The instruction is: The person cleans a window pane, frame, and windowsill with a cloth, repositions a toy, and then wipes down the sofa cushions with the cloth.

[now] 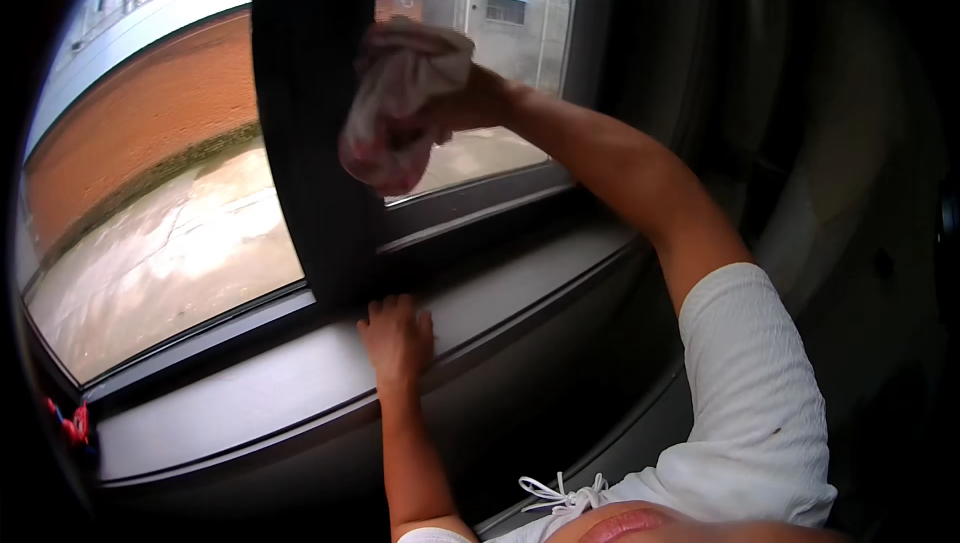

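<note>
A crumpled white and pink cloth [400,93] hangs from my right hand [455,103], which is raised in front of the window beside its dark frame. The cloth covers most of the fingers, and both are slightly blurred. Lower down, my left hand [396,333] rests on the pale window sill [260,373], just below the dark upright [315,123]. Its fingers are spread on the sill and nothing shows in them.
Left of the upright, a window pane [160,193] looks onto an orange wall and wet paving. Another pane [515,43] at the right shows a grey building. A small red and blue object [75,425] sits at the sill's left end.
</note>
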Demonstrator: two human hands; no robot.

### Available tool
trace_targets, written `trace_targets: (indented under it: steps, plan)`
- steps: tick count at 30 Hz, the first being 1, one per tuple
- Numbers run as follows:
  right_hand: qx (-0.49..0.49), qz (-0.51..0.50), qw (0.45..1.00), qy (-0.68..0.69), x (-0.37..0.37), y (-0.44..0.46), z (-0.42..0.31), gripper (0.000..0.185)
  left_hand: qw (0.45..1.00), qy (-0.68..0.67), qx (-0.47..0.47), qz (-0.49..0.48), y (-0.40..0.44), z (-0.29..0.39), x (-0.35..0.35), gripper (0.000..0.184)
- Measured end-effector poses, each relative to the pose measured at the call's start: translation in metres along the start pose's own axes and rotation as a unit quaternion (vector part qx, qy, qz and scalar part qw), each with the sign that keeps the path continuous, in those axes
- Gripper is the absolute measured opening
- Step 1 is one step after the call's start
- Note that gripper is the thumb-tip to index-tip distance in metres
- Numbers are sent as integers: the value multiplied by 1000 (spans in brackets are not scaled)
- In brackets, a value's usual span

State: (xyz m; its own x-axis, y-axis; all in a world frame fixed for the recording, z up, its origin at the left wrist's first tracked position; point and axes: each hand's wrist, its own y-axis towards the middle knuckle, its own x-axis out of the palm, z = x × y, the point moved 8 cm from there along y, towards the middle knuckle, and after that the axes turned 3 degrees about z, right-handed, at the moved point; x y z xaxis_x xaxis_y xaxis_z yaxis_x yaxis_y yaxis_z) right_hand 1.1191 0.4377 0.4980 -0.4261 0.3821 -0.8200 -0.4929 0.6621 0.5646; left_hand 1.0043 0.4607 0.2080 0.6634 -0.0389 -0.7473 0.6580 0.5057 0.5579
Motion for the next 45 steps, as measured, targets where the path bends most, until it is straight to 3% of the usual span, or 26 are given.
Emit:
trace_targets:
  steps: [4, 6, 7, 8, 9, 11, 13, 15, 18, 20, 21, 24, 25, 27, 29, 31, 32, 35, 37, 38, 39, 40, 41, 42, 43, 45]
  plan:
    - [36, 100, 993, 48, -76, -14, 31, 50, 1000, -4, 4, 5, 1, 13, -11, 35]
    - [80, 181, 966, -166, -92, -30, -27, 41, 999, 5, 20, 31, 0, 10, -5, 35]
    - [-15, 285, 958, -43, -105, -56, -16, 53, 999, 8, 21, 31, -1, 9, -2, 35]
    - [-27, 293, 902, -315, -119, -80, -16, 56, 999, 10, 22, 32, -1, 9, -3, 35]
    - [10, 335, 913, -234, -137, -106, 11, 50, 999, 11, 24, 39, 0, 11, -6, 35]
    - [70, 461, 703, -537, -149, -169, 18, 46, 999, 14, 32, 40, 0, 16, -8, 33]
    - [170, 477, 736, -449, -150, -222, 44, 49, 999, 11, 33, 37, 1, 17, -8, 33]
    - [262, 487, 753, -357, -143, -272, 68, 52, 999, 9, 35, 34, 0, 15, -5, 33]
    - [299, 397, 679, -541, -102, -318, 82, 42, 999, 8, 28, 31, 0, 12, -7, 34]
    - [341, 400, 684, -506, -77, -342, 94, 61, 999, 5, 19, 26, 0, 12, -8, 35]
    - [302, 353, 648, -603, -55, -332, 81, 40, 1000, 4, 19, 23, 0, 12, -8, 35]
    - [439, 363, 771, -284, -5, -336, 73, 47, 1000, 4, 14, 24, 1, 11, -8, 34]
    - [328, 315, 681, -573, -2, -361, 89, 54, 1000, 6, 13, 22, 1, 10, -7, 33]
    - [622, 169, 690, -330, -19, -390, 122, 46, 1000, 11, 13, 16, 1, 10, -6, 33]
    - [432, 425, 793, -55, -54, -358, 96, 31, 1000, 14, 10, 11, 2, 9, -6, 33]
    - [399, 392, 828, -41, -83, -264, 54, 16, 1000, 14, 5, 12, 1, 7, -5, 31]
    - [314, 369, 850, -207, -109, -216, 37, 18, 1000, 15, 9, 22, 0, 6, -3, 29]
    - [266, 324, 848, -325, -118, -93, 4, 56, 999, 20, 18, 25, -3, 9, 0, 28]
    - [152, 298, 731, -594, -70, -31, 19, 62, 999, 26, 24, 26, 0, 7, -2, 28]
    - [146, 283, 755, -573, -46, -24, 1, 56, 999, 25, 24, 35, -1, 8, -5, 28]
    - [104, 241, 774, -577, -20, -26, -7, 50, 999, 28, 26, 34, -1, 8, -4, 29]
    - [142, 163, 818, -534, 3, -37, 12, 50, 999, 30, 28, 30, -1, 8, -3, 29]
    - [33, 110, 800, -588, 42, -51, -18, 48, 999, 23, 33, 35, -1, 8, -4, 29]
    - [-57, 101, 850, -514, 68, -85, -26, 41, 998, 14, 35, 40, -2, 9, -5, 29]
    - [22, -68, 849, -524, 99, -119, -9, 39, 998, 6, 38, 44, -3, 11, -5, 29]
    - [-60, -145, 843, -514, 113, -194, -7, 42, 998, 4, 43, 42, -2, 12, -5, 28]
